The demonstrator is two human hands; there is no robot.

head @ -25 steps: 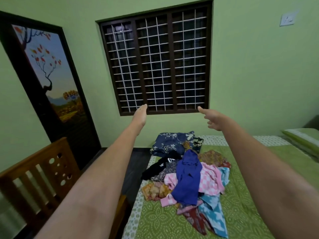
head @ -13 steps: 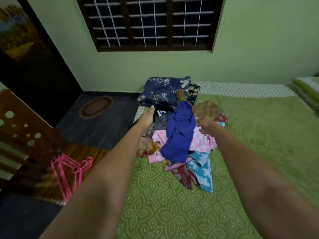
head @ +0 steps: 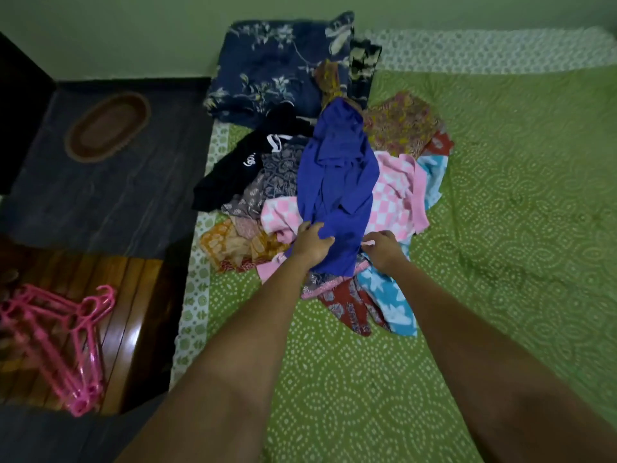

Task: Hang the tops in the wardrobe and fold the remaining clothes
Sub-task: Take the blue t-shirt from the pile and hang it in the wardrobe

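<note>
**Blue top, both hands on its near end**

Head view: blue top (head: 337,185) lies on top of the clothes pile (head: 397,195), on the green bedspread (head: 500,228). My left hand (head: 312,243) grips its near edge, fingers curled into the fabric. My right hand (head: 384,247) pinches the hem just beside it. Pink hangers (head: 66,342) sit on the wooden bench (head: 133,312) to my left, well apart from the pile.

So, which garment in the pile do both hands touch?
The plain blue garment on top of the pile: the left hand grips its lower edge, the right hand touches its other side. Unlike the others, it has no pattern.
</note>
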